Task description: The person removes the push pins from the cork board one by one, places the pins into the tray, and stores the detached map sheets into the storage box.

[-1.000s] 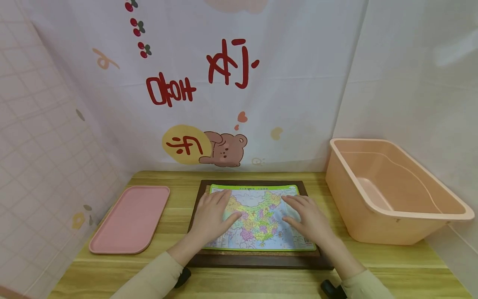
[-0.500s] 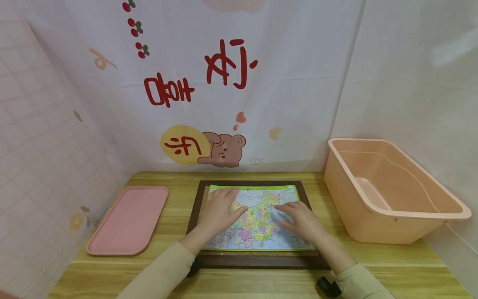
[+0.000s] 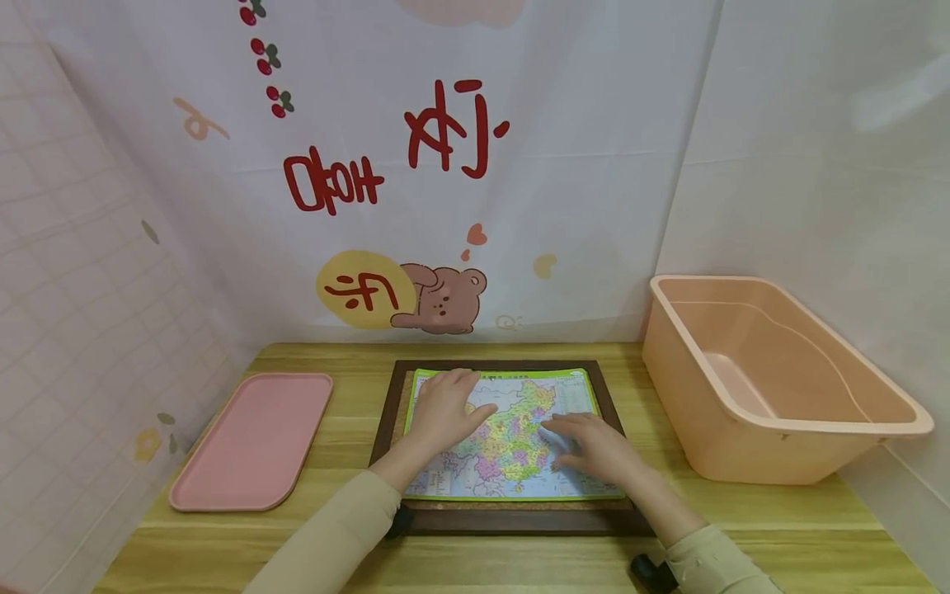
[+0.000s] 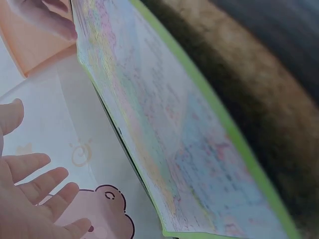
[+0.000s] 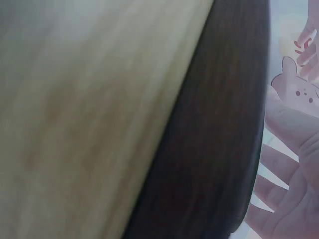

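A map sheet (image 3: 512,445) with a bright green border lies flat on a corky brown board with a dark wooden frame (image 3: 519,521). Over its left part is my left hand (image 3: 445,412), fingers relaxed and thumb spread toward the middle. My right hand (image 3: 597,450) is over the sheet's right part, its fingers pointing left. The left wrist view shows my left hand (image 4: 35,194) with separated fingers, apart from the map (image 4: 149,114). In the right wrist view, the frame's edge (image 5: 214,109) partly hides the fingertips of my right hand (image 5: 294,184). Neither hand holds anything.
A shallow pink tray (image 3: 256,445) lies on the wooden table (image 3: 356,404) to the left. On the right stands a deep peach-coloured tub (image 3: 742,445). Behind them hangs a white cloth (image 3: 579,190) printed with a bear and red characters.
Both hands have moved inward over the map, the left one rightward and the right one leftward and slightly nearer. The map and frame stay in place; the head view has shifted a little.
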Tool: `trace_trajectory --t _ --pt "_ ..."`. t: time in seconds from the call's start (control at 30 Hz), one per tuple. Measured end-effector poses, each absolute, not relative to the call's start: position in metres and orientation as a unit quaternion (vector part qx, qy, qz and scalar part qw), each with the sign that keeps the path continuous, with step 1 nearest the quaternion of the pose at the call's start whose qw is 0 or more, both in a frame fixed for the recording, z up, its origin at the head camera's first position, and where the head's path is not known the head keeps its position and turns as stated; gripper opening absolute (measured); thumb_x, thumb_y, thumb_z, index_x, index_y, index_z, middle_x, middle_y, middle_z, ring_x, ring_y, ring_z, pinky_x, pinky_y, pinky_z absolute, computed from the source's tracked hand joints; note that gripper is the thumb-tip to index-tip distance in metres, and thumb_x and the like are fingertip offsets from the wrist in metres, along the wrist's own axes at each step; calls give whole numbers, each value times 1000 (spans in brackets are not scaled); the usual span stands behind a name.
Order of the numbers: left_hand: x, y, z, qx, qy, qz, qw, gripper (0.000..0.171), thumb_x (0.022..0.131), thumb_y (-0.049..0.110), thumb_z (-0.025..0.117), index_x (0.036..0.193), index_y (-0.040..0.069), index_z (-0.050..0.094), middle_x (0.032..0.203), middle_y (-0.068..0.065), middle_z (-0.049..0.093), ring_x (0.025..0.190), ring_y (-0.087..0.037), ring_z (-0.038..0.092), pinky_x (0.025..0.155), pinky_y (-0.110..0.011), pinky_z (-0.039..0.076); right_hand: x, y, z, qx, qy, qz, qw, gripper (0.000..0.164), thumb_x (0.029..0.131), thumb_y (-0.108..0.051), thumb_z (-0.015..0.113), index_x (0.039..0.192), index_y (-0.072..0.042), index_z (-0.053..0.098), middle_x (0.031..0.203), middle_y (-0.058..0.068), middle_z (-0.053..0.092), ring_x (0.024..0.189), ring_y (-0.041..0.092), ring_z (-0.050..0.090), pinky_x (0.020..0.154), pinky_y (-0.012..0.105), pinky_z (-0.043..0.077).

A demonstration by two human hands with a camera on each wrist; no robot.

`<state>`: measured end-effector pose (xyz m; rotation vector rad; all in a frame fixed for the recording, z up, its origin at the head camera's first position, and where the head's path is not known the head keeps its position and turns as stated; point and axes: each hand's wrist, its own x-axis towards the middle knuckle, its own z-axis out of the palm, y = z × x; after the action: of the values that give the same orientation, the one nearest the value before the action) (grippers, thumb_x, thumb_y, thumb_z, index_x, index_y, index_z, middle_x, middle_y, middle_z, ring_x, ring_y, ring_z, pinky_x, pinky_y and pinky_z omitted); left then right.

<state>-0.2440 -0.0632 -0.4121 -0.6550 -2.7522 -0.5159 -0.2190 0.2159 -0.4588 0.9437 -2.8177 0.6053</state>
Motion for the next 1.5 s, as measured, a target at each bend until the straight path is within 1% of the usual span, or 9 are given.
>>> trace_trajectory --t 0.17,0.27,0.57,0.77,0.87,1.03,1.3,1.5 --pt "-248 -58 -412 -225 -949 -183 121 62 93 47 66 137 5 59 135 -14 57 126 -34 51 106 -55 38 -216 216 -460 314 -927 206 18 59 83 -28 79 135 -5 61 137 23 54 126 51 46 100 67 39" --pt "-251 -56 -414 -222 -951 -182 115 62 93 48 66 138 6 58 136 -13 57 127 -34 50 105 -55 38 -214 215 -459 314 -927 205 8 59 84 -29 77 136 -5 60 139 24 52 128 53 44 99 69 38" --pt "-262 -50 -416 -217 -951 -196 100 59 93 45 67 136 6 59 135 -13 58 126 -35 50 104 -56 40 -212 214 -455 317 -930 184 -3 56 85 -33 76 131 -5 64 140 26 51 127 54 43 97 67 41" --pt "-275 -46 -421 -203 -953 -208 78 56 93 42 68 137 7 59 135 -13 58 126 -36 50 103 -55 41 -212 214 -453 313 -934 173 -12 58 84 -33 76 133 -5 63 140 25 51 128 53 43 97 66 42" --pt "-282 -44 -423 -192 -953 -224 73 55 93 40 69 136 8 60 134 -12 60 125 -35 53 103 -54 42 -212 215 -452 312 -934 173 -20 58 84 -32 77 134 -5 63 141 24 50 129 52 42 98 66 41" --pt "-294 -44 -423 -167 -951 -249 80 50 92 37 71 133 8 63 130 -11 63 122 -33 56 103 -53 43 -213 215 -452 318 -931 177 -27 59 84 -31 77 134 -4 62 141 25 50 129 53 41 99 66 40" --pt "-307 -41 -428 -151 -947 -274 77 43 90 27 75 128 7 67 127 -10 64 119 -33 56 102 -52 43 -214 214 -452 319 -932 173 -23 59 83 -31 78 133 -5 63 140 24 52 128 52 44 98 65 42" --pt "-315 -37 -434 -138 -946 -280 84 39 88 23 77 124 10 69 121 -8 66 116 -32 57 101 -52 43 -214 215 -452 313 -932 182 -30 58 83 -30 78 134 -6 63 141 23 51 129 52 42 99 65 41"
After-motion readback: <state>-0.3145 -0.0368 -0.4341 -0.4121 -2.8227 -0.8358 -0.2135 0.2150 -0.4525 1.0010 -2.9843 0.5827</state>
